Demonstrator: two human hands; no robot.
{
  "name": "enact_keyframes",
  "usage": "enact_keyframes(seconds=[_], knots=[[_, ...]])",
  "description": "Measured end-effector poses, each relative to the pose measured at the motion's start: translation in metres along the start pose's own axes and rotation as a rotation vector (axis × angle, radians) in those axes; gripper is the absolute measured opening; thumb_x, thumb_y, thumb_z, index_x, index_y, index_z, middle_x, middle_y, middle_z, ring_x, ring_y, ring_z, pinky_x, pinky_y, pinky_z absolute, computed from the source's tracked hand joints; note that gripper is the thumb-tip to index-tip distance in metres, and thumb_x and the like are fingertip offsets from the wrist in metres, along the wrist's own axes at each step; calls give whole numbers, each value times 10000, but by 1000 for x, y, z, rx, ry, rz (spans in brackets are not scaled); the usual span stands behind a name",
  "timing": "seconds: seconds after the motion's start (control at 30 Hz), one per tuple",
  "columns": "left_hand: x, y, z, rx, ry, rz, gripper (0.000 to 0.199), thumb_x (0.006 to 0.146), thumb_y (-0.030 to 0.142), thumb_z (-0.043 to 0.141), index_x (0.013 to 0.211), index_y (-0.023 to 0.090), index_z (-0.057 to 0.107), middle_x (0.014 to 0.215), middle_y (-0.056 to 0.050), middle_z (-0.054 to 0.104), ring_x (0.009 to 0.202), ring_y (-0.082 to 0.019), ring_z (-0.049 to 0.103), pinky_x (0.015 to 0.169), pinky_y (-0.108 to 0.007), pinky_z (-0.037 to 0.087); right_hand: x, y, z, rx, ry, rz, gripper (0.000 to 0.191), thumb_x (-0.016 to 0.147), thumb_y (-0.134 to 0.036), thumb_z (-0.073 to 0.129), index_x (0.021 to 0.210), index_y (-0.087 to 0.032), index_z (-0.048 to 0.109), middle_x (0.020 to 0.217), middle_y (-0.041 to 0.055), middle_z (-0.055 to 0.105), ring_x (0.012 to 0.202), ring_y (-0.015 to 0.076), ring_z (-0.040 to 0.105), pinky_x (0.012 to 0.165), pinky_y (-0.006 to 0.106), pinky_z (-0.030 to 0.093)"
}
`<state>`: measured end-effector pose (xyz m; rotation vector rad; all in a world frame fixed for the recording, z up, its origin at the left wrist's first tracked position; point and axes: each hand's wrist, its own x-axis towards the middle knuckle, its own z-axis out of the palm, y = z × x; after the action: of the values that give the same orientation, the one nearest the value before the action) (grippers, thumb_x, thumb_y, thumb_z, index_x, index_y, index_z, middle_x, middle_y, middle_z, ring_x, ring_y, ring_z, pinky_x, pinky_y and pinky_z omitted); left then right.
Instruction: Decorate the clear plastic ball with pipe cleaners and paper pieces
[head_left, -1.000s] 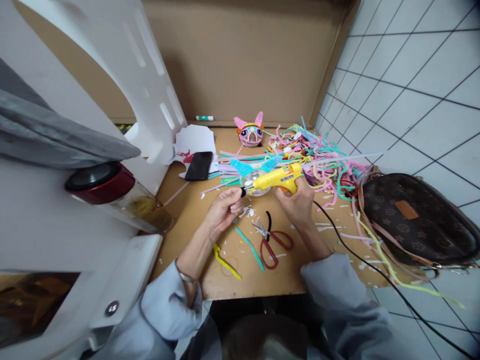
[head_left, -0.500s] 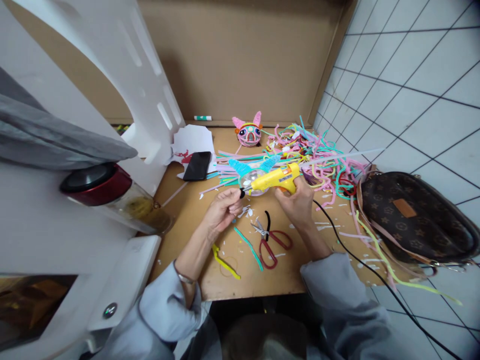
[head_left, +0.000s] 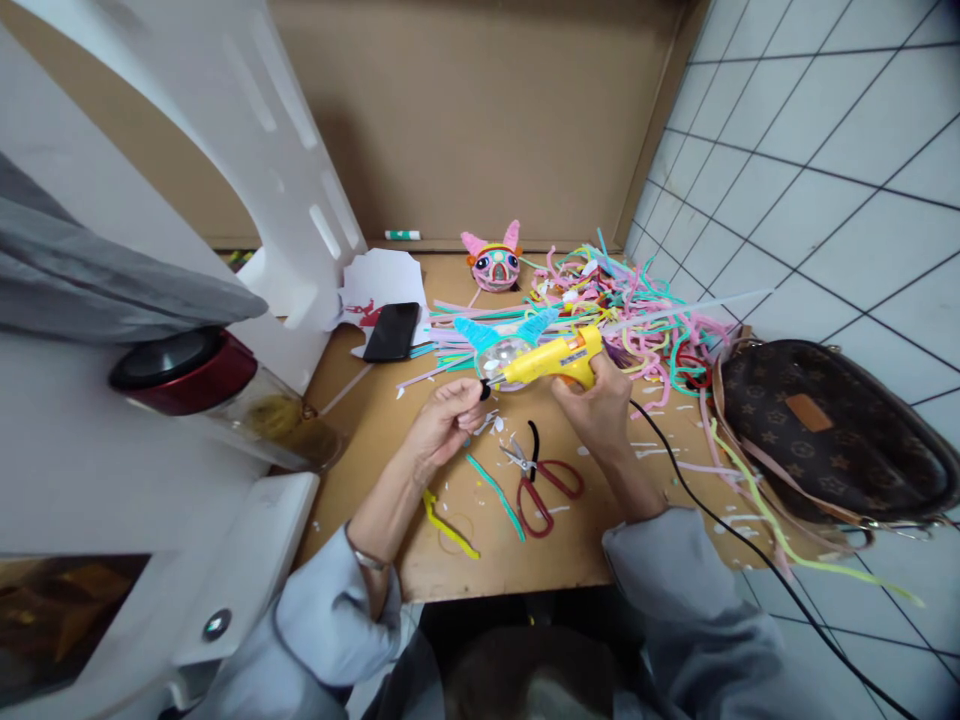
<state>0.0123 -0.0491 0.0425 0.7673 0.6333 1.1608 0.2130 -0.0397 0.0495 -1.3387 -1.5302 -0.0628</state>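
My left hand (head_left: 448, 420) pinches a small black piece (head_left: 485, 390) between thumb and fingers. The metal tip of a yellow glue gun (head_left: 555, 358) is at that piece; whether they touch is too small to tell. Wrapped round the gun's handle is my right hand (head_left: 598, 400). Just behind the gun lies a clear round object with blue fuzzy ears (head_left: 495, 350), partly covered by the gun. Red-handled scissors (head_left: 534, 478) rest below, across a curved black fuzzy stem (head_left: 535, 440). Teal (head_left: 499, 495) and yellow (head_left: 450, 525) stems lie nearer the table's front edge.
A pink-eared figure (head_left: 496, 268) stands at the back, beside a tangled heap of coloured stems (head_left: 622, 300). To the left are a phone (head_left: 392, 332), white paper (head_left: 390, 275) and a red-lidded jar (head_left: 225, 385). A brown bag (head_left: 832, 430) and the gun's cord (head_left: 720, 520) are on the right.
The camera view has shifted slightly. Both hands keep nearly the same pose, with the gun's tip still at the black piece.
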Motion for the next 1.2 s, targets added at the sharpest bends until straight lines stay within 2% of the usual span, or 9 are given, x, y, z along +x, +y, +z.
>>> enact_keyframes(seconds=[0.37,0.73,1.0,1.2], knots=[[-1,0,1,9,-10,-4,483,547,349,917,560,137,483,440,90,353,396,-4,273,414,-151,212,-1,0,0,27,-33,10,102,687,-287,571,732,-235,496,677,-3,563,614,178,502,600,313,419],[0,-2,-3,8,-39,-3,462,581,347,904,575,136,493,456,86,361,402,-4,273,418,-161,199,1,-1,-3,64,-40,58,186,654,-278,583,650,-256,398,593,-30,485,590,166,482,554,291,400],[-2,0,-1,16,-27,-13,503,572,365,910,554,143,459,445,83,358,402,-9,287,425,-164,207,1,-1,-2,38,-31,43,127,656,-297,567,672,-244,453,624,-18,523,591,168,486,577,305,423],[-2,-1,-2,30,-26,-12,477,587,364,901,576,142,479,456,85,364,406,-9,282,427,-163,204,2,0,-3,99,-76,122,145,635,-306,567,663,-250,436,583,-38,479,574,163,474,560,294,416]])
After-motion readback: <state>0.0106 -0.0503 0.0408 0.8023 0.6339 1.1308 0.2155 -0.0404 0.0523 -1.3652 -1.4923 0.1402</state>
